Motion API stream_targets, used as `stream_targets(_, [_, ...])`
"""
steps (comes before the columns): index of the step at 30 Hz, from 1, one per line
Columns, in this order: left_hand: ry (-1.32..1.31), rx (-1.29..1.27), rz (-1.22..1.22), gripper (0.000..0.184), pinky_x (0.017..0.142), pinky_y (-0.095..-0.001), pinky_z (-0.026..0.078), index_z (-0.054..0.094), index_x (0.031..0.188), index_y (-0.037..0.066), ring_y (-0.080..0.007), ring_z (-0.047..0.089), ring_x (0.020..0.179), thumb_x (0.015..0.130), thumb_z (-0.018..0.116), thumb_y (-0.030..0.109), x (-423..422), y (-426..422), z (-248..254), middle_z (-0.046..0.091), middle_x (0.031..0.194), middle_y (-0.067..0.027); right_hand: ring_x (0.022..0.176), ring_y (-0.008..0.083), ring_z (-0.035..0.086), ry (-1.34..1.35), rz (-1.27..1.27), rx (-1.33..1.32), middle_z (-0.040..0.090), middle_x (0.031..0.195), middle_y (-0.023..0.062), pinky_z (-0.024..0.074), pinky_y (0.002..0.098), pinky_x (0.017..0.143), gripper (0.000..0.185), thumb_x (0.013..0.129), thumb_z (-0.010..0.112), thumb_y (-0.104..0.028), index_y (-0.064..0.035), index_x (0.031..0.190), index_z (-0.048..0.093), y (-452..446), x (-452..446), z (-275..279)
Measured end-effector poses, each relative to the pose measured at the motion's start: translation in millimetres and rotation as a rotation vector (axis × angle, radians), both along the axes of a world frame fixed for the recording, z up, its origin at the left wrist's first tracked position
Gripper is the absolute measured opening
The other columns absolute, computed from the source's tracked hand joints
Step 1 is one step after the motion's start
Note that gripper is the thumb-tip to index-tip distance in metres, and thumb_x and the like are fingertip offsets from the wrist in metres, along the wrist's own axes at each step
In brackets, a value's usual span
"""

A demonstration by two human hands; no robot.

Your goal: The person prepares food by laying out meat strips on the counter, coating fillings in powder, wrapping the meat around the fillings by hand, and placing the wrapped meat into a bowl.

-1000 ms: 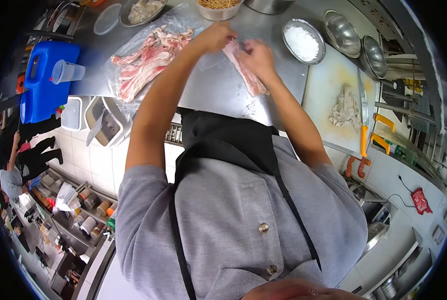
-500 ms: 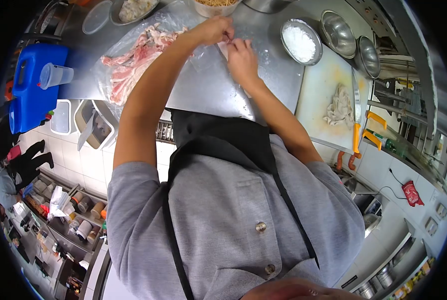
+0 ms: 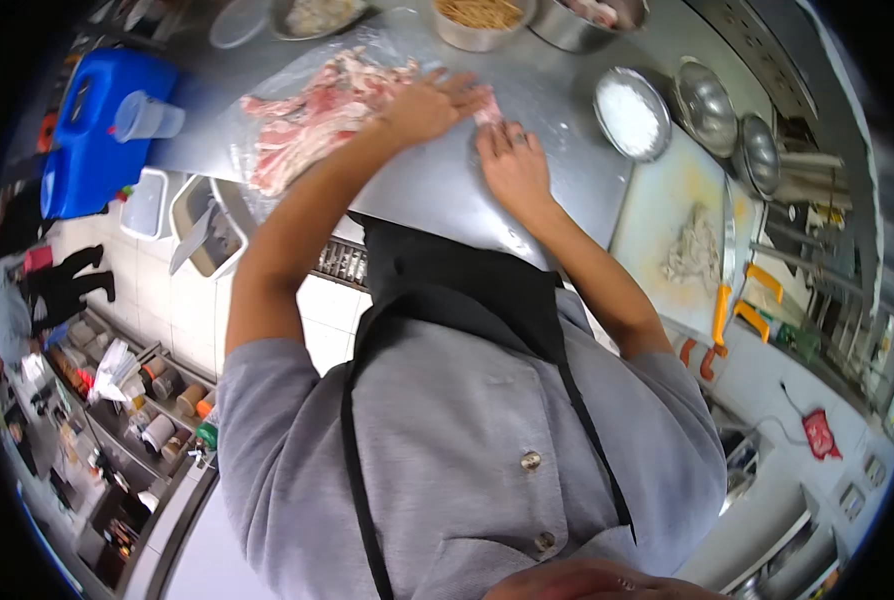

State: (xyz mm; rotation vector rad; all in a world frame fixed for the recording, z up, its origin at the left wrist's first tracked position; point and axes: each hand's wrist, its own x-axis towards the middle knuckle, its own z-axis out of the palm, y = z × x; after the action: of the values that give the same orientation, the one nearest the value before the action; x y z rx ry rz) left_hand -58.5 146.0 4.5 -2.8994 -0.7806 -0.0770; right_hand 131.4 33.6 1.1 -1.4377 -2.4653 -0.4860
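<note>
Side by side on the steel table, both my hands are at a short pink-and-white meat strip [image 3: 487, 103]. My left hand [image 3: 429, 108] lies nearly flat with its fingers stretched out, their tips touching the strip's upper left side. At the strip's near end my right hand [image 3: 514, 165] has bent fingers closed against the meat; its fingertips are partly hidden. Just left of my left hand, a pile of sliced raw meat [image 3: 317, 120] rests on clear plastic, partly covered by my left forearm.
Behind are a tub of thin brown sticks [image 3: 479, 12] and a metal pot [image 3: 567, 30]. On the right are a bowl of white powder [image 3: 629, 118] and a cutting board [image 3: 657, 215] with cloth [image 3: 695, 248] and knife [image 3: 724, 290]. A blue jug [image 3: 102, 120] stands left.
The long strip first visible between my hands now shows only as a short piece. My left hand has gone from pinching to stretched fingers. The camera view has shifted.
</note>
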Motion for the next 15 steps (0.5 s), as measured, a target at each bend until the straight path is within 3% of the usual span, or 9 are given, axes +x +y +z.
stream_targets(3, [0.013, 0.114, -0.034, 0.047, 0.114, -0.0476, 0.036, 0.055, 0.140, 0.018, -0.0242, 0.043, 0.140, 0.094, 0.050, 0.020, -2.7, -4.8, 9.0, 0.046, 0.152, 0.0026, 0.099, 0.0296, 0.061, 0.084, 0.045, -0.034, 0.069, 0.106, 0.0143, 0.0491, 0.0391, 0.078, 0.029, 0.076, 0.065, -0.011, -0.0007, 0.103, 0.068, -2.0, -1.4, 21.1])
stream_targets(5, [-0.233, 0.048, 0.181, 0.046, 0.113, -0.0479, 0.036, 0.058, 0.135, 0.014, -0.0262, 0.045, 0.138, 0.089, 0.056, 0.017, -6.5, -14.3, 19.3, 0.050, 0.148, -0.0032, 0.100, 0.0309, 0.061, 0.146, 0.049, -0.101, 0.069, 0.104, 0.0128, 0.0500, 0.0408, 0.080, 0.029, 0.075, 0.066, -0.009, -0.0019, 0.102, 0.069, 16.1, -10.5, 42.2])
stream_targets(6, [-0.409, -0.009, 0.248, 0.044, 0.109, -0.0483, 0.039, 0.062, 0.128, 0.010, -0.0291, 0.050, 0.131, 0.084, 0.060, 0.010, -11.5, -21.6, 33.8, 0.057, 0.137, -0.0090, 0.101, 0.0325, 0.060, 0.295, 0.070, -0.115, 0.069, 0.104, 0.0121, 0.0505, 0.0427, 0.082, 0.027, 0.075, 0.066, -0.008, -0.0023, 0.101, 0.069, 30.8, -16.9, 55.7])
stream_targets(7, [-0.409, -0.001, 0.254, 0.044, 0.109, -0.0483, 0.039, 0.062, 0.128, 0.010, -0.0291, 0.050, 0.131, 0.084, 0.060, 0.010, -18.2, -28.8, 41.5, 0.057, 0.137, -0.0090, 0.102, 0.0341, 0.059, 0.446, 0.087, -0.130, 0.069, 0.103, 0.0115, 0.0510, 0.0446, 0.084, 0.025, 0.076, 0.066, -0.006, -0.0027, 0.100, 0.070, 46.8, -23.9, 69.7])
stream_targets(9, [-0.673, -0.102, 0.468, 0.042, 0.101, -0.0466, 0.044, 0.064, 0.121, 0.007, -0.0320, 0.055, 0.120, 0.079, 0.063, 0.004, -39.7, -43.8, 51.9, 0.062, 0.124, -0.0121, 0.099, 0.0350, 0.060, 0.480, 0.139, -0.148, 0.069, 0.106, 0.0131, 0.0502, 0.0430, 0.087, 0.023, 0.086, 0.061, -0.008, -0.0017, 0.105, 0.070, 90.3, -44.1, 97.5])
stream_targets(13, [-0.780, -0.100, 0.623, 0.038, 0.094, -0.0448, 0.047, 0.067, 0.117, 0.004, -0.0344, 0.057, 0.110, 0.079, 0.062, -0.001, -99.2, -81.9, 61.1, 0.064, 0.115, -0.0143, 0.096, 0.0390, 0.063, 0.601, 0.171, -0.291, 0.070, 0.094, 0.0191, 0.0527, 0.0470, 0.083, 0.020, 0.082, 0.061, -0.007, -0.0069, 0.100, 0.071, 201.6, -108.1, 92.5])
stream_targets(15, [-0.817, -0.081, 0.739, 0.037, 0.091, -0.0439, 0.048, 0.067, 0.117, 0.003, -0.0353, 0.057, 0.106, 0.082, 0.060, -0.003, -128.4, -105.3, 68.2, 0.064, 0.112, -0.0150, 0.101, 0.0372, 0.064, 0.524, 0.165, -0.502, 0.071, 0.101, 0.0162, 0.0528, 0.0476, 0.084, 0.026, 0.081, 0.061, -0.007, -0.0125, 0.104, 0.072, 255.7, -138.3, 83.7])
